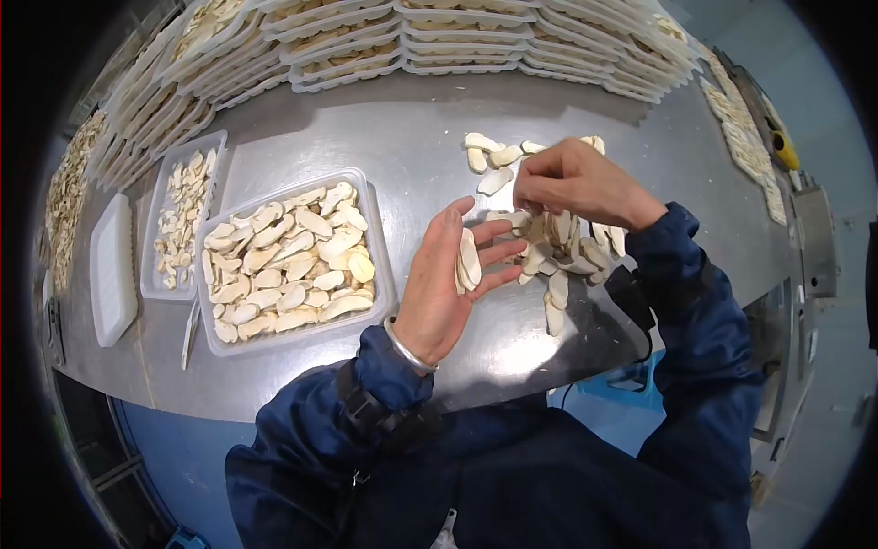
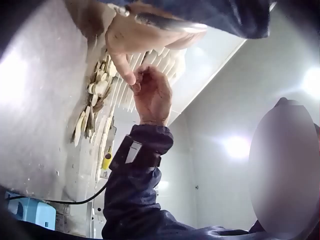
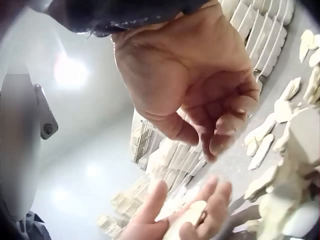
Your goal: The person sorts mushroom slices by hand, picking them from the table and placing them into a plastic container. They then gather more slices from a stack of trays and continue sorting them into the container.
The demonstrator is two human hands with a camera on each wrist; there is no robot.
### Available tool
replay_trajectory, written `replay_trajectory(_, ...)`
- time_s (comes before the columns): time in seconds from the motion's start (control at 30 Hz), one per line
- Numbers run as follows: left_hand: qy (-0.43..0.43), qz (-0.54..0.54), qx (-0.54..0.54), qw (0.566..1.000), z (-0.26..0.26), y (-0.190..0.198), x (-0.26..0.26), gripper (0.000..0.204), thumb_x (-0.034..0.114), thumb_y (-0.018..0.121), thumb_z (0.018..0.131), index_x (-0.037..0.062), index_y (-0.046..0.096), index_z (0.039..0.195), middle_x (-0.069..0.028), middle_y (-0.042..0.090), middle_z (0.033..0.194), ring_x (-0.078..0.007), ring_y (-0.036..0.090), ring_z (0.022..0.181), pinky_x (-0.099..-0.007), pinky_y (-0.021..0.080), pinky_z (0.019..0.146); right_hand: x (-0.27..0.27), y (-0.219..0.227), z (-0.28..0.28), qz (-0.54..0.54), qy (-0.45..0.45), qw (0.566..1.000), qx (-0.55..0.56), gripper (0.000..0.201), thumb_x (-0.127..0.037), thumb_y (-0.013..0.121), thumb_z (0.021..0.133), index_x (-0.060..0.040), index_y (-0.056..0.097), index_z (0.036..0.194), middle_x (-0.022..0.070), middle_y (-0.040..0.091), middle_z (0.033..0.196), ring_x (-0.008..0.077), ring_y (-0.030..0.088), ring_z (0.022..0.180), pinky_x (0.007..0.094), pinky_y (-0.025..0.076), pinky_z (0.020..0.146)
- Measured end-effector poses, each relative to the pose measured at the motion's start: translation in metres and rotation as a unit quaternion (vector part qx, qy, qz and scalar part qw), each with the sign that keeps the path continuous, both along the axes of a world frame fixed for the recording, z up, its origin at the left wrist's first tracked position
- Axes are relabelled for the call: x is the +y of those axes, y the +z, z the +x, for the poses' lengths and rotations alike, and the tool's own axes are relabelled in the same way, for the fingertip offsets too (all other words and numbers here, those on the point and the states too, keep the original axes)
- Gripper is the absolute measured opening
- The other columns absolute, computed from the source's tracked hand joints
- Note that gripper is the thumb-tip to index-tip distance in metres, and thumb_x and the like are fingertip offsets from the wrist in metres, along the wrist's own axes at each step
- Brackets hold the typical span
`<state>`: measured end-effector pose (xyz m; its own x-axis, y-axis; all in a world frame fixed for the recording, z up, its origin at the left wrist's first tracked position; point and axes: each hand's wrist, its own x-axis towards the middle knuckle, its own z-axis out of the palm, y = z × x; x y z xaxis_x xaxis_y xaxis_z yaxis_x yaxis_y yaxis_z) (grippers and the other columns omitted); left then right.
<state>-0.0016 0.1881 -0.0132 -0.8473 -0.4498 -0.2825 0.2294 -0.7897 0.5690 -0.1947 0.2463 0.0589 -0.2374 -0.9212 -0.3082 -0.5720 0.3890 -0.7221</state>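
Pale mushroom slices [image 1: 468,261] lie across the palm and finger bases of my left hand [image 1: 441,284]. Its fingers reach out fairly straight, with the thumb raised. My right hand [image 1: 576,183] hangs over a loose pile of mushroom slices [image 1: 585,252], palm down. In the right wrist view, the right hand's fingers [image 3: 227,127] are curled in toward the thumb, and no slice shows between them. The left hand appears below it there, with a slice [image 3: 187,220] on its palm. More slices [image 1: 494,181] are scattered beyond the pile.
Left of my hands stands a clear plastic tub [image 1: 380,265] full of mushroom slices. Past it are a tray of smaller pieces [image 1: 183,220], a white lid [image 1: 112,270] and a knife [image 1: 190,337]. Stacked filled trays [image 1: 466,46] line the metal table's [image 1: 302,137] back.
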Motion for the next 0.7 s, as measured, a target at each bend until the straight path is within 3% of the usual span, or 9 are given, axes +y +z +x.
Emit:
replay_trajectory(0.03,0.001,-0.015,-0.019,1.0,0.0,0.001,0.0,0.04,0.036,0.043,0.104,0.0064,0.043,0.13,-0.0099,0.06,0.107,-0.0179,0.063,0.093,-0.0287,0.05,0.074,-0.004,-0.004,-0.004,-0.083,-0.008,0.988,0.134,0.018,-0.011,0.056,0.082,0.0038,0.061,0.074,0.0185,0.064,0.071,0.0387,0.059,0.064,0.0436,0.048,0.065)
replay_trajectory(0.1,0.005,-0.044,-0.054,0.998,0.0,0.002,0.0,0.039,0.036,0.042,0.104,0.0063,0.045,0.13,-0.0091,0.062,0.102,-0.0142,0.062,0.083,-0.025,0.047,0.066,-0.019,-0.023,-0.023,-0.241,-0.021,0.888,0.39,0.017,-0.01,0.056,0.082,0.0046,0.062,0.076,0.0194,0.065,0.073,0.0382,0.059,0.065,0.0435,0.048,0.066)
replay_trajectory(0.13,-0.009,-0.053,-0.04,0.998,0.001,-0.003,-0.002,0.037,0.034,0.043,0.104,0.006,0.046,0.128,-0.0084,0.061,0.099,-0.0129,0.059,0.078,-0.0242,0.044,0.063,-0.026,-0.023,-0.026,-0.246,-0.006,0.853,0.46,0.024,-0.018,0.059,0.082,0.004,0.065,0.075,0.0206,0.065,0.072,0.0382,0.061,0.067,0.0433,0.049,0.067)
replay_trajectory(0.2,-0.035,-0.066,-0.017,0.997,0.005,-0.02,-0.007,0.033,0.031,0.044,0.104,0.0055,0.049,0.124,-0.0069,0.059,0.093,-0.0103,0.053,0.068,-0.0226,0.039,0.056,-0.028,-0.021,-0.027,-0.065,0.014,0.893,0.445,0.029,-0.025,0.061,0.08,0.0032,0.066,0.075,0.0209,0.065,0.072,0.0386,0.062,0.068,0.0441,0.05,0.068)
replay_trajectory(0.27,-0.036,-0.049,-0.019,0.998,0.006,-0.018,-0.006,0.028,0.027,0.045,0.103,0.0052,0.051,0.121,-0.0054,0.057,0.088,-0.0087,0.047,0.062,-0.0223,0.033,0.053,-0.029,-0.019,-0.025,0.079,0.041,0.898,0.43,0.036,-0.035,0.064,0.076,0.0009,0.067,0.075,0.021,0.065,0.071,0.0397,0.064,0.07,0.0454,0.05,0.07)
replay_trajectory(0.37,-0.037,-0.044,-0.011,0.998,0.007,-0.017,-0.005,0.024,0.023,0.046,0.103,0.0051,0.052,0.118,-0.0044,0.055,0.086,-0.0075,0.044,0.06,-0.0221,0.031,0.052,-0.018,-0.038,-0.028,0.035,0.036,0.876,0.479,0.033,-0.031,0.063,0.077,0.0017,0.067,0.075,0.022,0.065,0.073,0.0405,0.063,0.07,0.0461,0.05,0.069)
replay_trajectory(0.57,-0.039,-0.055,-0.003,0.998,0.007,-0.021,-0.006,0.025,0.024,0.046,0.103,0.0049,0.052,0.119,-0.005,0.056,0.088,-0.008,0.048,0.065,-0.0223,0.034,0.054,-0.002,-0.044,-0.038,-0.005,-0.051,0.895,0.443,0.031,-0.025,0.061,0.076,0.0043,0.069,0.08,0.0268,0.064,0.075,0.0425,0.064,0.075,0.0458,0.051,0.07)
replay_trajectory(0.67,-0.037,-0.05,-0.033,0.998,0.006,-0.014,-0.004,0.03,0.028,0.047,0.103,0.0054,0.05,0.123,-0.0072,0.059,0.094,-0.0104,0.056,0.076,-0.0231,0.041,0.059,0.013,-0.026,-0.05,0.01,-0.107,0.935,0.337,0.027,-0.022,0.06,0.08,0.0035,0.069,0.079,0.0182,0.066,0.069,0.0313,0.064,0.064,0.0399,0.05,0.063)
replay_trajectory(0.7,-0.037,-0.047,-0.049,0.997,0.006,-0.009,-0.003,0.032,0.029,0.047,0.103,0.0057,0.05,0.125,-0.0081,0.06,0.097,-0.0113,0.059,0.081,-0.0234,0.044,0.061,0.016,-0.023,-0.05,-0.005,-0.114,0.967,0.226,0.026,-0.022,0.06,0.082,0.003,0.068,0.08,0.0144,0.066,0.068,0.026,0.062,0.063,0.0368,0.048,0.061)
